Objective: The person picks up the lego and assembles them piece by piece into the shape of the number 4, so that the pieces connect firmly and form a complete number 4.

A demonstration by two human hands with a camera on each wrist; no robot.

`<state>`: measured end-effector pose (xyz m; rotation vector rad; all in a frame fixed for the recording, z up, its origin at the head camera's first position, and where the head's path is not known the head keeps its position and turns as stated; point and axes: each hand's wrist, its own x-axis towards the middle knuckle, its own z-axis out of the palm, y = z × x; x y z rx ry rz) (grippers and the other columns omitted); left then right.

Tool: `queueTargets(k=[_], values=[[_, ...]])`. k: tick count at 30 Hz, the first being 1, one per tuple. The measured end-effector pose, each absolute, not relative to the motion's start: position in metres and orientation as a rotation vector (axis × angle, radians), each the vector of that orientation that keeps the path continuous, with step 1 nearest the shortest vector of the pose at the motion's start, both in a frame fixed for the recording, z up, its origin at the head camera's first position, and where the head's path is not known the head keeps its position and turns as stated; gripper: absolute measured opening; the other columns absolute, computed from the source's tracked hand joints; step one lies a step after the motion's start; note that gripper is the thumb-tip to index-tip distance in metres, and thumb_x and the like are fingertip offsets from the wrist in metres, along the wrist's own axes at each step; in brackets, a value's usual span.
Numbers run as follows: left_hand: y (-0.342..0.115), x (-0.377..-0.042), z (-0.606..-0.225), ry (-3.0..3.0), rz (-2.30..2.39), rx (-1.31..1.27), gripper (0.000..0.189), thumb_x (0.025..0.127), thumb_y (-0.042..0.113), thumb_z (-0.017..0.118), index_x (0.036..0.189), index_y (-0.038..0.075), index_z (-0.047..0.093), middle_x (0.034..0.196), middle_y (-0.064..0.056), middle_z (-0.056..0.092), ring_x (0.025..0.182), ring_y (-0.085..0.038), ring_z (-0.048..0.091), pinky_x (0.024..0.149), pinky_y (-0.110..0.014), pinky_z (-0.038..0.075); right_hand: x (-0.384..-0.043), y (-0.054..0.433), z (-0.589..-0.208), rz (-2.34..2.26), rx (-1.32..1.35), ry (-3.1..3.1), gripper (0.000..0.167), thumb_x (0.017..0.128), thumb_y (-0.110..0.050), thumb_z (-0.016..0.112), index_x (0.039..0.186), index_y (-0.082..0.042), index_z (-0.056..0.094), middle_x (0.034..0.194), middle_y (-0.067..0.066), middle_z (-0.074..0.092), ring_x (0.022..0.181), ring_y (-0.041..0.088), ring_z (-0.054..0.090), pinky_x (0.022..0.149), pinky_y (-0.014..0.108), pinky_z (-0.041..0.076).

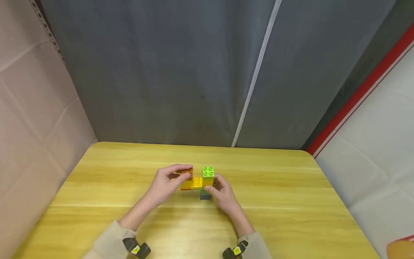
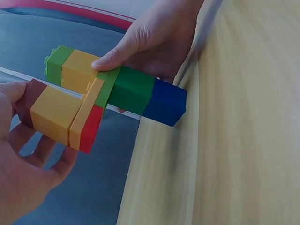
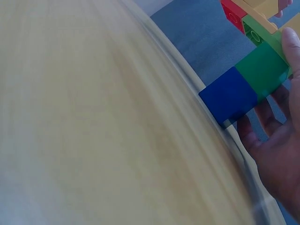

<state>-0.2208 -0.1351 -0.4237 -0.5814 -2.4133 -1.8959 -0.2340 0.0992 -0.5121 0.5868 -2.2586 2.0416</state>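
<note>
A structure of toy building bricks stands between both hands over the table. Its right column has a lime brick (image 1: pixel 208 172) on top, a yellow one (image 2: pixel 78 69), a thin lime layer, a dark green brick (image 2: pixel 132 90) and a blue brick (image 2: pixel 164 102) at the bottom. A yellow connecting piece (image 1: pixel 196 182) reaches left, with a red brick (image 2: pixel 91 131) under it, and a yellow block (image 2: pixel 55 112) and brown brick (image 2: pixel 29 105) above. My left hand (image 1: pixel 163 185) pinches the brown brick. My right hand (image 1: pixel 224 196) grips the right column, thumb near the yellow brick.
The wood-grain table (image 1: pixel 275 208) stretches out around the hands. Behind it hangs a dark grey curtain (image 1: pixel 161 72) with a pale strip. Light cloth walls stand left and right, and a partly visible orange object (image 1: pixel 401 249) lies at the lower right corner.
</note>
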Motion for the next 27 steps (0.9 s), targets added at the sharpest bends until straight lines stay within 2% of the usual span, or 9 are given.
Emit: queueTargets(k=[9,11,14,18,20,23,27], values=[[-0.135,-0.224,-0.427,-2.451,-1.887,-0.601,0.029,0.099,0.022,0.071,0.126,0.012,0.073,0.120,-0.006,0.072,0.098,-0.025,0.069,0.080,-0.029,0.059,-0.235,0.102,-0.516,2.051,0.591,-2.249,0.029,0.098,-0.006,0.068,0.126,-0.001,0.060,0.120,0.015,0.068,0.105,0.020,0.064,0.092,0.031,0.053],[-0.136,-0.224,-0.428,-2.471,-1.875,-0.602,0.032,0.099,0.023,0.071,0.129,0.014,0.072,0.122,-0.006,0.071,0.099,-0.026,0.069,0.080,-0.030,0.060,-0.235,0.102,-0.517,2.053,0.575,-2.255,0.029,0.098,-0.006,0.068,0.126,-0.001,0.061,0.121,0.014,0.068,0.106,0.020,0.064,0.093,0.031,0.053],[-0.137,-0.224,-0.431,-2.493,-1.791,-0.644,0.044,0.097,0.022,0.073,0.140,0.016,0.065,0.124,-0.007,0.070,0.103,-0.027,0.067,0.085,-0.037,0.059,-0.234,0.102,-0.517,2.053,0.557,-2.255,0.029,0.098,-0.006,0.068,0.126,-0.002,0.061,0.121,0.013,0.068,0.109,0.021,0.064,0.095,0.032,0.052],[-0.141,-0.223,-0.442,-2.480,-1.704,-0.690,0.070,0.091,0.008,0.079,0.154,0.015,0.048,0.128,-0.012,0.065,0.109,-0.029,0.065,0.093,-0.049,0.055,-0.233,0.098,-0.514,2.067,0.540,-2.240,0.030,0.098,-0.008,0.069,0.128,-0.004,0.063,0.122,0.011,0.068,0.113,0.024,0.064,0.098,0.034,0.052],[-0.143,-0.222,-0.449,-2.456,-1.714,-0.671,0.075,0.089,0.000,0.078,0.155,0.012,0.045,0.130,-0.013,0.063,0.112,-0.029,0.064,0.093,-0.049,0.055,-0.232,0.096,-0.512,2.073,0.518,-2.239,0.031,0.098,-0.009,0.069,0.128,-0.004,0.063,0.123,0.011,0.068,0.115,0.026,0.064,0.099,0.034,0.051],[-0.144,-0.222,-0.459,-2.393,-1.775,-0.618,0.072,0.088,-0.010,0.074,0.151,0.008,0.047,0.129,-0.015,0.063,0.115,-0.030,0.063,0.092,-0.043,0.056,-0.231,0.095,-0.510,2.063,0.480,-2.249,0.033,0.099,-0.012,0.069,0.130,-0.005,0.063,0.124,0.011,0.068,0.116,0.027,0.064,0.098,0.033,0.052],[-0.140,-0.223,-0.467,-2.316,-1.840,-0.589,0.065,0.087,-0.014,0.072,0.146,0.006,0.052,0.124,-0.016,0.065,0.115,-0.032,0.064,0.092,-0.039,0.057,-0.233,0.097,-0.508,2.016,0.423,-2.294,0.034,0.100,-0.017,0.068,0.132,-0.005,0.064,0.123,0.012,0.069,0.114,0.026,0.064,0.097,0.032,0.052]])
